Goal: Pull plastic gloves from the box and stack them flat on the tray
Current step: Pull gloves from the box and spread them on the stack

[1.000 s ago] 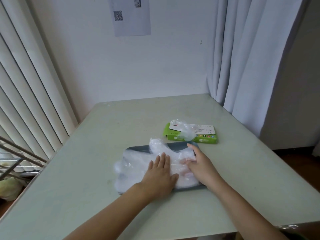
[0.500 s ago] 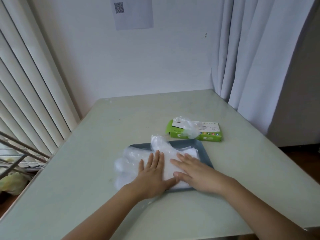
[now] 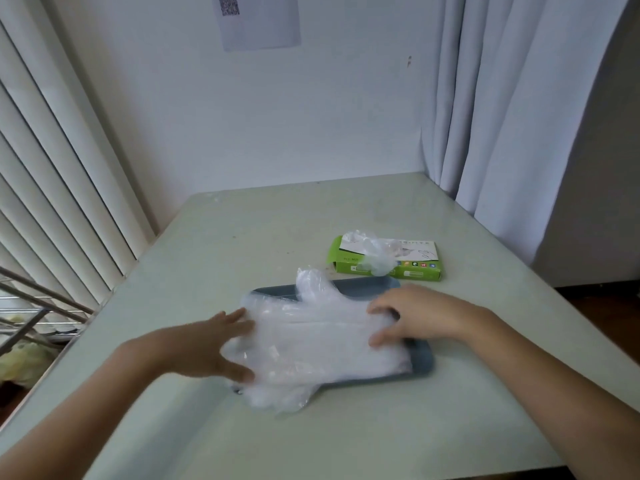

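Squaring gloves (image 3: 322,341) on tray (image 3: 360,285), prob. to keep them flat. Bracing edge w/ L hand (image 3: 207,348), fingers spread open; pinning other end w/ R hand (image 3: 415,315), fingers bent, grip unclear.

tray (image 3: 424,358): mostly under gloves (image 3: 322,341) | box (image 3: 419,273) print: unreadable | paper (image 3: 263,22): cut at top

Pale green table (image 3: 277,223), QR sheet (image 3: 259,19) on wall, curtain (image 3: 502,98) rt, blinds (image 3: 52,168) lt
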A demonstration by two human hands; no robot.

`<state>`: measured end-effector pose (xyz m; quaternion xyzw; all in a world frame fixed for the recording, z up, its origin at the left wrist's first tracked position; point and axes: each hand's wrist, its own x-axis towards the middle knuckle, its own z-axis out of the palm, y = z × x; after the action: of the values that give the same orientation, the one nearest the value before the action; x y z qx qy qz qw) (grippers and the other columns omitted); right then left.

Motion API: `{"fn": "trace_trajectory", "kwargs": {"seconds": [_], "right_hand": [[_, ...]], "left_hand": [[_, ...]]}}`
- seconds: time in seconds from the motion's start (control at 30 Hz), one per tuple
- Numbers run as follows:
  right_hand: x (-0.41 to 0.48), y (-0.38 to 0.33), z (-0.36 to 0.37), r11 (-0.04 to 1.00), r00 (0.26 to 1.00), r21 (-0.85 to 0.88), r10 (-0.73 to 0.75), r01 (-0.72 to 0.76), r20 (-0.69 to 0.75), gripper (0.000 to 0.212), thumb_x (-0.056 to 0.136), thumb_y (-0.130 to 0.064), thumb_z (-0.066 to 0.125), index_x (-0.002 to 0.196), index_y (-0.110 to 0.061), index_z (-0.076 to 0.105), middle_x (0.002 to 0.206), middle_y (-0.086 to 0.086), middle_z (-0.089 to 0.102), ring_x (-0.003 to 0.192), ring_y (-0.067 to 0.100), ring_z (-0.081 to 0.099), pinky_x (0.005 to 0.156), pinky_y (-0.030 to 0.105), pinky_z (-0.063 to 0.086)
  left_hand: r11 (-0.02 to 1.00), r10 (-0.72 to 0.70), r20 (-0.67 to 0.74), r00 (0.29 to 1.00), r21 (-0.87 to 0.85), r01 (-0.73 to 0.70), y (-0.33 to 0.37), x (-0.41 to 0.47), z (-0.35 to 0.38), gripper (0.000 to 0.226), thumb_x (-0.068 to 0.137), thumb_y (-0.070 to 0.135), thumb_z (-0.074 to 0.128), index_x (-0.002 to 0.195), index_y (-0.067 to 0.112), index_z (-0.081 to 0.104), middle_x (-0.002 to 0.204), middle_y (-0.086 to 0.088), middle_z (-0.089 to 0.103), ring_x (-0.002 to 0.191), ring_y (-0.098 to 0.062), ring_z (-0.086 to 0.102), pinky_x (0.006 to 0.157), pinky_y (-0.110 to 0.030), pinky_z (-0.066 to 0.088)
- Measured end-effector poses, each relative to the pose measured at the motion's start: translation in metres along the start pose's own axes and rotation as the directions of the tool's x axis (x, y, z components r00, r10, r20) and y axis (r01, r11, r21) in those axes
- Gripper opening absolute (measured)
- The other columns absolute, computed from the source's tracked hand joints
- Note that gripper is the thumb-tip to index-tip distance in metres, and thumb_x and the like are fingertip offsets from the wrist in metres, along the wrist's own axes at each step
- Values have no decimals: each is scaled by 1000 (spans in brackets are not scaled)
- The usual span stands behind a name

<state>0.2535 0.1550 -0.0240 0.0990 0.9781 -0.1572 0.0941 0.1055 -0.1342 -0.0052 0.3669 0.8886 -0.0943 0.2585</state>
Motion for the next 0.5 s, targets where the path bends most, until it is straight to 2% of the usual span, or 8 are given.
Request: {"fn": "trace_trajectory", "kwargs": {"seconds": [0.03, 0.07, 0.1, 0.17, 0.23, 0.3, 0.4, 0.5], "right_hand": [[4, 3, -4, 997, 992, 73, 6, 3, -126, 42, 75, -53, 72, 104, -24, 67, 101, -11, 65, 94, 11, 60, 80, 26, 48], [8, 8, -7, 990, 966, 142, 33, 4, -256, 31, 74, -47, 76, 87, -21, 67, 87, -9, 65, 83, 12, 60, 73, 29, 48], [13, 14, -9, 984, 925, 177, 61, 6, -375, 28, 72, -40, 79, 79, -19, 62, 82, -8, 62, 79, 14, 58, 70, 30, 46], [25, 27, -12, 988, 845, 153, 75, 7, -529, 35, 68, -32, 83, 86, -19, 56, 91, -7, 54, 84, 15, 52, 71, 30, 40], [36, 36, -11, 991, 827, 132, 79, -6, -556, 49, 66, -29, 85, 105, -20, 56, 104, -6, 47, 92, 14, 48, 74, 26, 35], [48, 44, -9, 984, 834, 178, 94, 6, -544, 51, 70, -25, 83, 115, -19, 59, 111, -4, 49, 95, 15, 52, 74, 22, 31], [59, 50, -7, 973, 777, 219, 87, 67, -624, 16, 84, -15, 70, 98, -8, 71, 100, 6, 63, 91, 22, 61, 77, 29, 40], [66, 52, -8, 970, 734, 227, 94, 84, -673, 15, 88, -7, 61, 82, 4, 69, 82, 15, 67, 82, 29, 62, 78, 39, 47]], "left_hand": [[1000, -9, -4, 1000, -30, 9, -6, -4, -9, 115, 57, 91, 43, 152, 36, 8, 161, 12, 4, 147, -10, 11, 118, -32, 11], [998, -13, -22, 1000, -58, 11, -14, -6, -19, 119, 50, 96, 41, 151, 39, 15, 159, 14, 16, 145, -8, 20, 117, -30, 15], [997, -7, -57, 998, -72, 3, -20, -7, -29, 126, 39, 102, 35, 149, 41, 22, 155, 15, 25, 141, -6, 27, 116, -29, 19], [993, 6, -178, 984, -118, -27, -27, -4, -47, 128, 32, 105, 30, 143, 43, 35, 149, 15, 38, 136, -6, 36, 114, -29, 26], [974, 24, -319, 948, -207, -94, -23, 7, -62, 113, 40, 102, 36, 136, 42, 45, 142, 14, 47, 130, -7, 44, 111, -32, 33], [947, 71, -395, 916, -263, -187, -4, 21, -74, 95, 53, 93, 46, 130, 39, 52, 135, 16, 53, 125, -5, 49, 108, -32, 38], [911, 141, -448, 883, -289, -293, 32, 49, -85, 56, 81, 60, 61, 129, 33, 54, 133, 12, 55, 123, -7, 51, 106, -30, 40], [891, 172, -477, 862, -297, -342, 63, 85, -90, 53, 87, 44, 64, 134, 25, 51, 135, 5, 55, 122, -13, 52, 103, -30, 42]]}}
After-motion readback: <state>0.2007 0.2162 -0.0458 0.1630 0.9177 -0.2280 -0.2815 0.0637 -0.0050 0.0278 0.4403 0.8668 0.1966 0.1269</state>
